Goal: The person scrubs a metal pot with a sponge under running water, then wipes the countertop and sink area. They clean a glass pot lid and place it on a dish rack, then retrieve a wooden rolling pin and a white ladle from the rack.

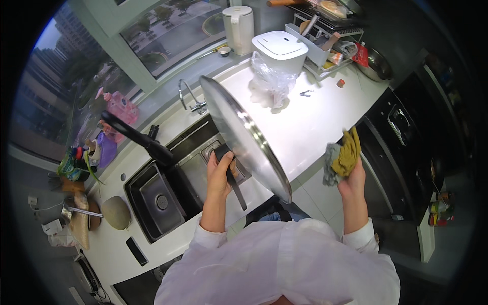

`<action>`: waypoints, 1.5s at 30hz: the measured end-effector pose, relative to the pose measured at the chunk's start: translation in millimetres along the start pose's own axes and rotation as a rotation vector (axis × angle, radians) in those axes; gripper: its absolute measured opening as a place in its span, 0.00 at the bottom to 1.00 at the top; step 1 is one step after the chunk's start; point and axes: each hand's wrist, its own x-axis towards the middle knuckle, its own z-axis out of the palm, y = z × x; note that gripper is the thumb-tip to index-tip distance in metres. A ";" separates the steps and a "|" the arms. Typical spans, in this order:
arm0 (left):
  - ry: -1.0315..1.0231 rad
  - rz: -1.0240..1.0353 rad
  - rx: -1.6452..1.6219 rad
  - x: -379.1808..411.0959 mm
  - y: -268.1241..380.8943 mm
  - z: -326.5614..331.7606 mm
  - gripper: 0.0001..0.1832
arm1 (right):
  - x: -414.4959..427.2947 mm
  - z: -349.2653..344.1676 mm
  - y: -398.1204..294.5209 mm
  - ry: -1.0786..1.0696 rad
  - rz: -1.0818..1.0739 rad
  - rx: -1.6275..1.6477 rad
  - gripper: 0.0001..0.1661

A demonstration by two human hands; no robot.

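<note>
My left hand (220,176) grips the black handle (235,183) of a large pan lid (248,133), a glass one with a steel rim. The lid stands tilted on edge above the right part of the sink and the counter's front edge. Off to the right, in front of the black built-in appliances, my right hand (353,177) holds a bunched mustard-yellow cloth (347,152) together with a grey cloth (331,164). The two hands are well apart, and the cloths do not touch the lid.
A double sink (160,202) with a black faucet (141,139) lies left. A melon (116,212) and a phone (136,251) rest beside it. Behind are a plastic bag (272,84), a white lidded container (280,47), a kettle (239,30) and a dish rack (324,72).
</note>
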 end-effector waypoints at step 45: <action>0.899 0.028 1.022 134.1 -148.3 69.2 0.28 | 409.9 229.4 118.8 -0.827 -0.280 -1.145 0.15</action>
